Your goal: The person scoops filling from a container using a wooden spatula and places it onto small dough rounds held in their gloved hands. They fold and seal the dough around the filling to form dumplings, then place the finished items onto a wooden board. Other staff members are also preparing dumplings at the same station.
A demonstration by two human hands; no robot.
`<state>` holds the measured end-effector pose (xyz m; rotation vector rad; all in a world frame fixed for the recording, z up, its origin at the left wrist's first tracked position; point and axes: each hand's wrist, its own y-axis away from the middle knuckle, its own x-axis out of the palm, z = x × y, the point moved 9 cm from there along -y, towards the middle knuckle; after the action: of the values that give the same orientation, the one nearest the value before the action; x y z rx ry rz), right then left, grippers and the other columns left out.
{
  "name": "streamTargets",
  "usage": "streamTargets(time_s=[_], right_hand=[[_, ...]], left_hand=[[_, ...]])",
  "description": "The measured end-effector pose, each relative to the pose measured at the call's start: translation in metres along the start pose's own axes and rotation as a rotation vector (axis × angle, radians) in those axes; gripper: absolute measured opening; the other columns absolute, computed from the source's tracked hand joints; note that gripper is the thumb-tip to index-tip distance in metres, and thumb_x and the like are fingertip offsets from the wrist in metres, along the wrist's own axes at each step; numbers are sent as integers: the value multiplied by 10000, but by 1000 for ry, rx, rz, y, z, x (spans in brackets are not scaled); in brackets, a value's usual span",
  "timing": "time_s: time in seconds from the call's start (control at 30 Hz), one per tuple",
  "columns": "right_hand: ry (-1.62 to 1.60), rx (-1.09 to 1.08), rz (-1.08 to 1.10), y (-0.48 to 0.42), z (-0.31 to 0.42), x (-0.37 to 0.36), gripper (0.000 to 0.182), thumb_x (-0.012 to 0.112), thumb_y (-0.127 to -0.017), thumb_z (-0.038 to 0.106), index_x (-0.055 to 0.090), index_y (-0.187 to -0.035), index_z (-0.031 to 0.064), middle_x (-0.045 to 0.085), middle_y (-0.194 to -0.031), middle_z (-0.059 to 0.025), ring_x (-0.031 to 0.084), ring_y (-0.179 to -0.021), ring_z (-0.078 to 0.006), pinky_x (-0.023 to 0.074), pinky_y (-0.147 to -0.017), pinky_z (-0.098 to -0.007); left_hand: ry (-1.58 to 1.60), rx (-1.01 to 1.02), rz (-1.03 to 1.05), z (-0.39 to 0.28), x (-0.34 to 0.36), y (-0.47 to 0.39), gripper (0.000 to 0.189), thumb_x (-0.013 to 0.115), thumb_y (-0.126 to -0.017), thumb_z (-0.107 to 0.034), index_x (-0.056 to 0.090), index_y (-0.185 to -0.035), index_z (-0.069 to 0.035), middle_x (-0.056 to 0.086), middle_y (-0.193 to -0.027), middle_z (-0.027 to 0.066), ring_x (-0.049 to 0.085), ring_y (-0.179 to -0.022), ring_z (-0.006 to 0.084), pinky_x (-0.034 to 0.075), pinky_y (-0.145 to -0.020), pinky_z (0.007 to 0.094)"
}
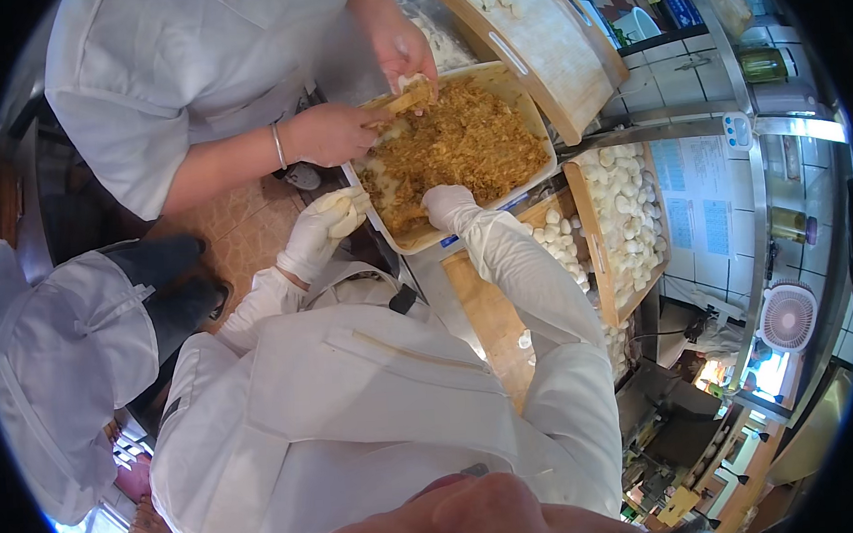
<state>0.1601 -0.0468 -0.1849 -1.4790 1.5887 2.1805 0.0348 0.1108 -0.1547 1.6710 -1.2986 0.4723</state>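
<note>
My left hand (316, 232), in a white glove, holds a piece of pale dough (346, 216) beside the near left edge of a white plastic tub (553, 164). Brown-yellow chopped filling (471, 145) lies in the tub. My right hand (451, 206), also gloved, reaches over the tub's near wall with its fingers at the filling; its fingertips and anything in them are hidden. Across the tub, a co-worker's bare hand (408, 54) holds a dough wrapper (411, 85), and the other hand (336, 134) holds a flat spreading tool (407, 101) with filling on it.
Wooden trays of round dough pieces (622, 205) stand to the right, some stacked. Behind the tub, a floured wooden tray (541, 36) leans at an angle. Another person in white (75, 335) stands at the left. A small fan (788, 315) is by the tiled wall.
</note>
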Motion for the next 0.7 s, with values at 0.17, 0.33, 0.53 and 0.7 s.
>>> streamTargets(time_s=[0.17, 0.33, 0.53, 0.7], right_hand=[[-71, -28, 72, 1, 6, 16, 240, 599, -806, 209, 708, -1016, 169, 677, -1006, -105, 641, -937, -297, 501, -809, -390], [-162, -173, 127, 17, -2, 4, 261, 646, -795, 226, 706, -1032, 133, 690, -859, -114, 646, -735, -224, 494, -678, -338], [-1259, -17, 18, 91, -60, 0, 240, 591, -881, 132, 664, -1084, 26, 664, -750, -40, 554, -577, -117, 440, -536, -266], [-1534, -141, -704, 150, -38, -8, 387, 568, -878, 125, 548, -1237, -19, 653, -918, -82, 581, -734, -157, 461, -618, -281]], left_hand=[[27, -6, -3, 3, -8, -5, 324, 485, -951, -107, 510, -1222, 68, 593, -1180, 154, 599, -1063, 231, 479, -928, 320], [-10, 59, -49, 10, -24, -20, 302, 476, -960, -113, 531, -1195, 67, 609, -1141, 138, 620, -990, 205, 492, -886, 291], [133, 36, -53, 33, -17, -53, 297, 465, -967, -144, 553, -1174, 49, 625, -1012, 86, 615, -859, 160, 518, -768, 276], [320, -58, -57, 66, 45, -77, 310, 446, -976, -191, 525, -1191, 19, 615, -1028, 76, 609, -877, 205, 526, -755, 307]])
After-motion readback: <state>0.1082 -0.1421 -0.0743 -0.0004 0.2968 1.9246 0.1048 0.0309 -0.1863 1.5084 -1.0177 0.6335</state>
